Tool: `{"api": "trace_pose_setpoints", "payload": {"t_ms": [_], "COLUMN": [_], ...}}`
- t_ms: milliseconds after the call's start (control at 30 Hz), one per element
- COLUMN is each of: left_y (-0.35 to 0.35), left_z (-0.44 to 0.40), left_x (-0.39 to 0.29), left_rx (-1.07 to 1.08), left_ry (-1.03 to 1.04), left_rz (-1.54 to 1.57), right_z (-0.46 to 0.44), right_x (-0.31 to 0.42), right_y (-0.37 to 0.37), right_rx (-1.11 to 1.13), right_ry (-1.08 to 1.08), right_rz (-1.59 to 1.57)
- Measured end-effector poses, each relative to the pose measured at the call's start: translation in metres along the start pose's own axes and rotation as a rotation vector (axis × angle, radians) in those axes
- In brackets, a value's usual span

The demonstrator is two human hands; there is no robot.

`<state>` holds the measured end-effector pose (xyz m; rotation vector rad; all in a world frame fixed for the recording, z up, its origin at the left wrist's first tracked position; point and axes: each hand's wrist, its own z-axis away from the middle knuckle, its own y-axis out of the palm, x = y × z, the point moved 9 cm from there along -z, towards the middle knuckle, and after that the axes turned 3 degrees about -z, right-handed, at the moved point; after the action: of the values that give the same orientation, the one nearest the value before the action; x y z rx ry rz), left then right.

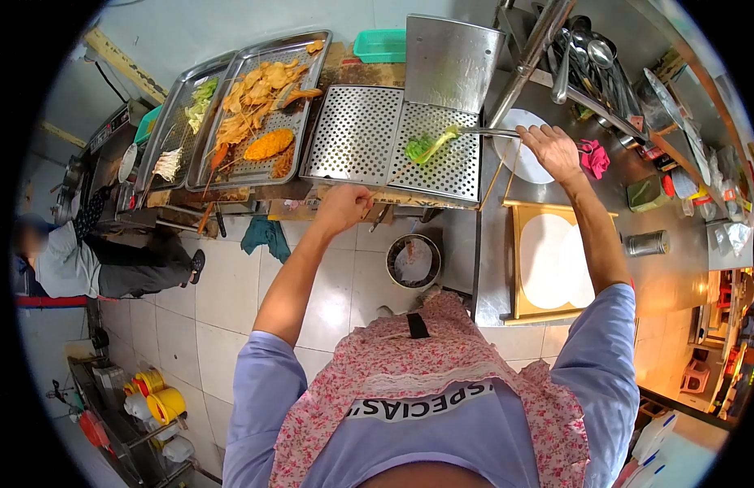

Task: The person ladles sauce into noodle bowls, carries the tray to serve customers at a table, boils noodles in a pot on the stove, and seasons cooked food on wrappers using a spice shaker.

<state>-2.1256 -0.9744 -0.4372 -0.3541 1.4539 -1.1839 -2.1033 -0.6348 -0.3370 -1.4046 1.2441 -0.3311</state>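
Observation:
My right hand (549,151) is closed on metal tongs (491,132), whose tips reach a green leafy vegetable (426,148) over the right perforated metal tray (462,169). Beneath the hand is a white round plate (530,166). My left hand (344,208) has its fingers curled at the front edge of the left perforated tray (351,130); whether it grips anything is too small to tell. Left of it, a metal tray (300,61) holds fried pieces (263,85) and an orange fried item (269,145).
An upright metal panel (453,61) stands behind the perforated trays. A wooden tray (517,276) with white round sheets (548,260) lies at the right. Ladles (601,54) fill the back right. A bucket (414,260) is on the floor. Another person (68,260) stands at the left.

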Motion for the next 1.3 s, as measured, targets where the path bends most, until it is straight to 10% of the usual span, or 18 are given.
{"api": "trace_pose_setpoints", "payload": {"t_ms": [367, 533, 600, 833, 967, 1300], "left_y": [0.018, 0.01, 0.001, 0.009, 0.018, 0.04], "left_z": [-0.005, -0.005, -0.004, -0.008, -0.002, 0.009], "left_x": [0.008, -0.003, -0.016, -0.036, -0.038, -0.012], "left_rx": [-0.059, -0.087, -0.046, -0.011, -0.044, -0.053], "left_ry": [-0.042, -0.033, -0.053, -0.053, 0.005, -0.066], "left_rz": [0.264, 0.389, 0.453, 0.706, 0.789, 0.873], "right_z": [0.006, 0.082, 0.075, -0.016, -0.026, 0.002], "right_x": [-0.004, 0.023, 0.106, 0.193, 0.162, 0.128], "right_y": [-0.002, 0.109, 0.076, 0.057, 0.085, 0.095], "right_rx": [-0.014, -0.145, 0.231, -0.013, -0.329, -0.238], "right_ry": [0.185, 0.805, 1.189, 1.129, 1.307, 1.442], "right_rz": [-0.189, -1.285, -2.158, -3.144, -2.973, -2.127]}}
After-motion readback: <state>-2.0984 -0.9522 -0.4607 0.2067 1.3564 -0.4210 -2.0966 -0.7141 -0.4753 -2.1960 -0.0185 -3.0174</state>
